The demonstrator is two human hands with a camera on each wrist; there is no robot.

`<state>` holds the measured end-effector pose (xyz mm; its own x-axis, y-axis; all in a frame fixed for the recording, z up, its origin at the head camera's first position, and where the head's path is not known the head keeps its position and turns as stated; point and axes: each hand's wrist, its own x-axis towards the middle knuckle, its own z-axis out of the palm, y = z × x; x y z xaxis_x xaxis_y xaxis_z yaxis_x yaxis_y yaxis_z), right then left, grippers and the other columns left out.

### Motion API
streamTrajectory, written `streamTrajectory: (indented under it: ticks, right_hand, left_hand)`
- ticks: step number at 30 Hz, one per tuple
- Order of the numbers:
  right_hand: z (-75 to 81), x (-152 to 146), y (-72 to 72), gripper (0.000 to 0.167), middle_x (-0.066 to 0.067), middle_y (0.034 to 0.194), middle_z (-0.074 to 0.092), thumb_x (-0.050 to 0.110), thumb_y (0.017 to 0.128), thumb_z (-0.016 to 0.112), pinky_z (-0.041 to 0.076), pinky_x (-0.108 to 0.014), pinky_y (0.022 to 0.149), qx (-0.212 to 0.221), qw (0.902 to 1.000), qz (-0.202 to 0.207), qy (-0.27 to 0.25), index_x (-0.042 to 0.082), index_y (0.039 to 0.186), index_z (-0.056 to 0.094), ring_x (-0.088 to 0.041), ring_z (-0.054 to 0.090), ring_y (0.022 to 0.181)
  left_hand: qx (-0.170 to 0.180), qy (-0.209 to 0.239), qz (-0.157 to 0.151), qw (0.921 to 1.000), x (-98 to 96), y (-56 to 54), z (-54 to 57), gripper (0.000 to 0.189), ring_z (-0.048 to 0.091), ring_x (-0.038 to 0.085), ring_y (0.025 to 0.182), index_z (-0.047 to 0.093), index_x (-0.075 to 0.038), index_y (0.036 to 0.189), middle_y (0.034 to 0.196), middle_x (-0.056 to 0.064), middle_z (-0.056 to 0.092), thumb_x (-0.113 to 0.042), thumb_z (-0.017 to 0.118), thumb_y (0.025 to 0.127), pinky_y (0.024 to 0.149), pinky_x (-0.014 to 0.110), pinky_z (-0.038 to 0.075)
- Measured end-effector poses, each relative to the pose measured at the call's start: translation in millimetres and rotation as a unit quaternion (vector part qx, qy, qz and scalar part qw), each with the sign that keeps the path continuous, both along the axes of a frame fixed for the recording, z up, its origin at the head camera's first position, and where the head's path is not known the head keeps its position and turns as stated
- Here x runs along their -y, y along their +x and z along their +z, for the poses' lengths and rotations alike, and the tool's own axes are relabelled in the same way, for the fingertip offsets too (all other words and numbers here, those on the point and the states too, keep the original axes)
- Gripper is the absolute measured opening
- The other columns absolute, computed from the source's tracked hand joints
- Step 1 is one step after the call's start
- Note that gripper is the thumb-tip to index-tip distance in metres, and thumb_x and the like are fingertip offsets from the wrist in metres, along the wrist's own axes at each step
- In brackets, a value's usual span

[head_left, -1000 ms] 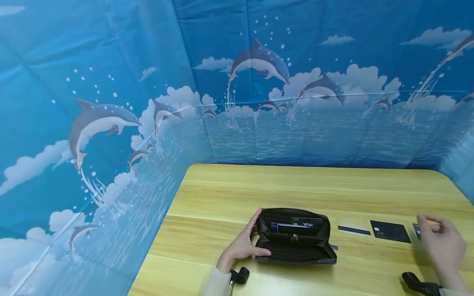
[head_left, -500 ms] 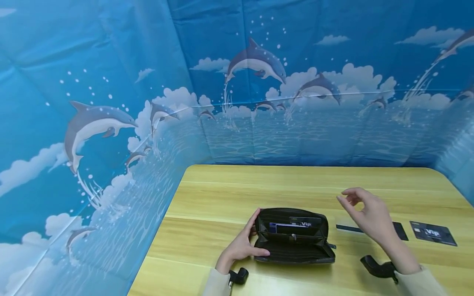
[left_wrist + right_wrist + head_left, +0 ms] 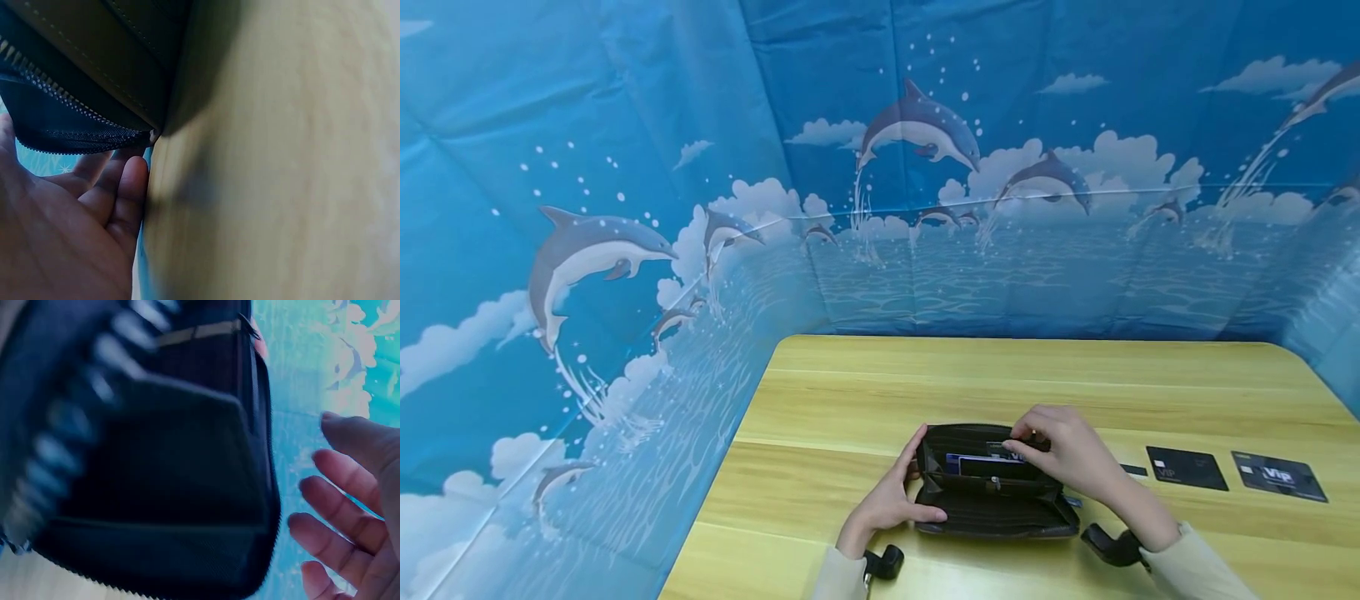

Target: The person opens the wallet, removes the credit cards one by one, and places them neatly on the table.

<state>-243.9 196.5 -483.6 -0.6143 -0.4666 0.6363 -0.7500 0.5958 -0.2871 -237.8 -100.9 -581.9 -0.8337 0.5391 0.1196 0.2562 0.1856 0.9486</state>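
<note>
A black zip-around wallet (image 3: 992, 512) lies spread on the table, with its zipper edge and inner pockets showing. My left hand (image 3: 891, 498) grips its left end, thumb on the front flap and fingers behind. In the left wrist view, fingers (image 3: 131, 187) curl up beside the zipper corner. A Vip card (image 3: 997, 449) and a blue card (image 3: 952, 462) stand in the back pocket. My right hand (image 3: 1063, 450) hovers at the wallet's right side, fingertips overlapping the Vip card and partly hiding it. Seen from the right wrist, its loosely bent fingers (image 3: 331, 500) have nothing between them.
Right of the wallet, a black VIP card (image 3: 1187, 468) and a dark Vip card (image 3: 1279, 475) lie flat on the wooden table (image 3: 850, 375). A striped card (image 3: 1135, 470) is mostly behind my right forearm. A dolphin-print curtain (image 3: 880, 275) borders the table.
My right hand has let go of the dark Vip card at the far right and swung left to the wallet's pocket. The left hand keeps its grip.
</note>
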Motion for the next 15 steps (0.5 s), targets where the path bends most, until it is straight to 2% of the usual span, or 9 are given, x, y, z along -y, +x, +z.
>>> streamTrajectory:
  ticks: [2,8,15]
  right_hand:
    - [-4.1,2.0,-0.6,0.022,0.016,0.075,0.058,0.015,0.069,0.084,0.043,-0.027,0.056,-0.006,0.9998,-0.002,0.020,0.023,0.078,0.066,-0.001,0.052,0.064]
    - [-14.3,1.9,0.2,0.018,0.010,0.074,0.056,0.020,0.068,0.085,0.039,-0.032,0.059,-0.020,0.9955,-0.046,0.081,0.018,0.078,0.070,-0.008,0.048,0.067]
    - [-17.4,1.2,0.7,0.023,0.007,0.072,0.054,0.020,0.065,0.087,0.037,-0.031,0.057,-0.028,0.9925,-0.074,0.093,0.012,0.081,0.071,-0.009,0.044,0.066]
  left_hand:
    - [0.000,0.002,0.000,1.0000,-0.3,0.0,0.2,0.117,0.040,0.017,0.126,0.005,-0.032,0.153,0.155,-0.005,0.016,-0.021,0.086,0.070,0.105,0.038,0.030]
    - [0.001,-0.007,0.005,1.0000,-0.7,-0.2,-0.4,0.118,0.038,0.017,0.128,0.005,-0.031,0.154,0.155,-0.005,0.014,-0.020,0.086,0.070,0.104,0.036,0.030]
    - [0.003,-0.003,0.001,1.0000,-1.3,-0.2,0.9,0.118,0.041,0.018,0.126,0.004,-0.028,0.154,0.155,-0.002,0.016,-0.015,0.086,0.070,0.104,0.036,0.031]
